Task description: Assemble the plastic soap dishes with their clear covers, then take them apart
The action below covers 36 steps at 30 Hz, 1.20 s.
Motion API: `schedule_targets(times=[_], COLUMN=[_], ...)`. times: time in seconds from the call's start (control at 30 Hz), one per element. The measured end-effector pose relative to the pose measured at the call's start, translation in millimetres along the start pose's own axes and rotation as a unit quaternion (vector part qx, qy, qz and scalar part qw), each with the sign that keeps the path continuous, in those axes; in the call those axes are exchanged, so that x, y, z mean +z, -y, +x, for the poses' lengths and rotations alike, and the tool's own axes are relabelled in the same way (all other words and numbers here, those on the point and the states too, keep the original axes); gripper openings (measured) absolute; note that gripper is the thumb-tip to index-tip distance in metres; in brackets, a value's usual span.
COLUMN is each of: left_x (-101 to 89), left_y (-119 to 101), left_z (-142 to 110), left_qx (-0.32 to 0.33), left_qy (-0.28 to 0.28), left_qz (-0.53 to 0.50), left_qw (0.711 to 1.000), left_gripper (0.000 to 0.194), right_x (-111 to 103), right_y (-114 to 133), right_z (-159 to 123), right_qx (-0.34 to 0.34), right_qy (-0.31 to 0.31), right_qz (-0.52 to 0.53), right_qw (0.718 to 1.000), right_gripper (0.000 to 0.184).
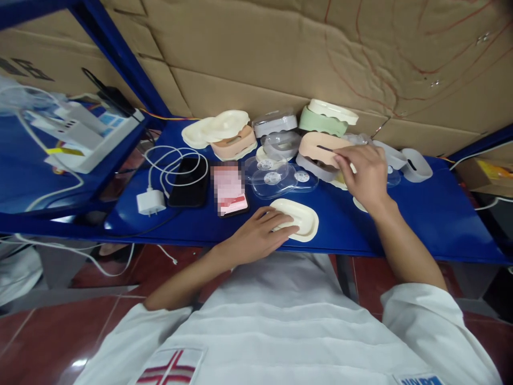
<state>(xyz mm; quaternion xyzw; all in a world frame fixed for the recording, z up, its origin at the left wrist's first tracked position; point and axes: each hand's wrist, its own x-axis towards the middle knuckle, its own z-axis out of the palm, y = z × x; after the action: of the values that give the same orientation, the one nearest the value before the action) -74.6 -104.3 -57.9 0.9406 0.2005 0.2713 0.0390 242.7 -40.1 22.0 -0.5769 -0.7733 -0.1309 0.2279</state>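
Observation:
My left hand (pixel 260 232) lies on the blue shelf with its fingers stretched over the edge of a cream oval tray (pixel 301 216). My right hand (pixel 364 174) reaches into a pile of plastic parts, its fingers curled and pinched at a peach-coloured box piece (pixel 320 145) lying on a grey one (pixel 316 168). What sits under the right palm is hidden. Clear oval lids (pixel 276 179) with round stickers lie just behind the cream tray.
The blue shelf (pixel 441 214) backs onto a cardboard wall. On it lie a green box with a cream lid (pixel 326 118), cream and peach pieces (pixel 228 133), grey parts (pixel 417 163), two phones (pixel 188 182), a white charger with its cable (pixel 150 202), and a white power strip (pixel 92 139) at the left.

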Motion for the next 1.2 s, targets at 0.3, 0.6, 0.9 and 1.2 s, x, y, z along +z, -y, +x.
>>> schedule_targets(times=[0.3, 0.6, 0.9, 1.2], left_x=[4.4, 4.1, 2.1, 5.2], left_y=[3.1, 6.7, 2.6, 6.0], left_z=[-4.5, -3.4, -1.2, -1.2], left_qx=[-0.055, -0.056, -0.07, -0.049], left_qy=[-0.067, -0.026, -0.052, -0.072], left_qz=[-0.015, -0.009, 0.052, 0.023], left_qw=[0.996, 0.998, 0.995, 0.996], left_gripper=[0.067, 0.04, 0.016, 0.02], right_x=[-9.5, 11.2, 15.7, 16.0], right_y=[53.9, 64.9, -0.3, 20.3], right_z=[-126.6, -136.7, -115.1, -136.2], right_qx=[-0.016, -0.115, -0.02, -0.034], right_qy=[-0.064, -0.005, 0.041, 0.026], right_qz=[0.12, 0.171, 0.034, 0.025], right_qw=[0.991, 0.979, 0.998, 0.999], right_gripper=[0.025, 0.035, 0.045, 0.034])
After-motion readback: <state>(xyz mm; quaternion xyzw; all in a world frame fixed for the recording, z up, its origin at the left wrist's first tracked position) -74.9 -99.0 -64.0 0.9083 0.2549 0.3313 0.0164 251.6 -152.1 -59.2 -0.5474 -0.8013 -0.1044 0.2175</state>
